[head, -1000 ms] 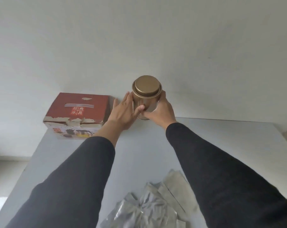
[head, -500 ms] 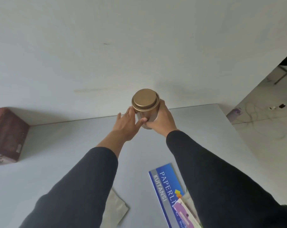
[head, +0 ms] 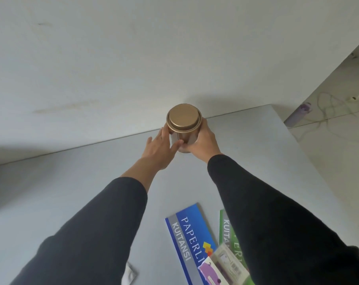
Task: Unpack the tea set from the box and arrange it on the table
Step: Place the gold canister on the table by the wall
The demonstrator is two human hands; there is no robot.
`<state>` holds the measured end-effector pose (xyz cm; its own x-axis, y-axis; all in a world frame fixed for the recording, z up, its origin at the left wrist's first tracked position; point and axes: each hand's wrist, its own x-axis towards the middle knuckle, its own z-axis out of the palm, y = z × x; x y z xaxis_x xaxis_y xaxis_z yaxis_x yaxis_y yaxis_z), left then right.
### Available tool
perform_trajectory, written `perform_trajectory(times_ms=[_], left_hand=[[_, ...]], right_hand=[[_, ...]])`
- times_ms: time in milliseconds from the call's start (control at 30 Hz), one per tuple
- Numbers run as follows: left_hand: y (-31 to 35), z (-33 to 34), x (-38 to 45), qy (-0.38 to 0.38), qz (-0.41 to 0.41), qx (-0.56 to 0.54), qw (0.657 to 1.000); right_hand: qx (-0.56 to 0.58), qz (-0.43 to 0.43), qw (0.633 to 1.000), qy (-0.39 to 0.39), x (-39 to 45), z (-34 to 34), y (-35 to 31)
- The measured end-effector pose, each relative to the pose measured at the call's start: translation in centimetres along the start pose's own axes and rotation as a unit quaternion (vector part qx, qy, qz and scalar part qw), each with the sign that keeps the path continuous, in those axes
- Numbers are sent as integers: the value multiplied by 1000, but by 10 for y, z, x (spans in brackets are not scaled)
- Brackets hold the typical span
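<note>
The tea tin (head: 183, 128) is standing upright between both grips — right hand (head: 204, 141) wrapping it, left hand (head: 161, 150) flat-fingered, touching — above the counter (head: 92, 182).

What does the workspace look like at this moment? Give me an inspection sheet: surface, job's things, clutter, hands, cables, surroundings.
Surface: pale grey table, set against a white wall.
Job's things: gold tin, lid on, upright near the table's far edge; whether it rests on the table cannot be told. The box is not clearly in view.
Clutter: blue receipt book, green receipt book partly under the right sleeve, purple-and-white packet lying over them, silver pouch corner at the near edge.
Hands: right hand grips the tin's side; left hand has straight fingers along it, thumb touching.
Cables: loose white cords on the floor at right.
Surroundings: purple bottle on the tiled floor.
</note>
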<state>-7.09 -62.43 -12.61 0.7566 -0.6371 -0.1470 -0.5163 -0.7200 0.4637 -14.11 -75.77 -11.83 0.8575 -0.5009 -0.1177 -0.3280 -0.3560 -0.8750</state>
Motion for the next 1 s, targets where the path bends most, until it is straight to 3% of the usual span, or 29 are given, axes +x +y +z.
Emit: perform_trajectory(times_ms=[167,567,767,1000], left_hand=[[4,6,15,16,-21,-32,999],[5,-7,0,-24,-119,-27,992],[-4,-40,-38,-15,-112,-29,993],[-40,-114,-109,30,-71,-14,997]], right_hand=[[10,21,1000,-4,13,-3,7],[-154,123,980,-18,-3,10,-1],[-184,159,969,-35,-37,12,-34],[-203,114,972,-43,-94,49,-124]])
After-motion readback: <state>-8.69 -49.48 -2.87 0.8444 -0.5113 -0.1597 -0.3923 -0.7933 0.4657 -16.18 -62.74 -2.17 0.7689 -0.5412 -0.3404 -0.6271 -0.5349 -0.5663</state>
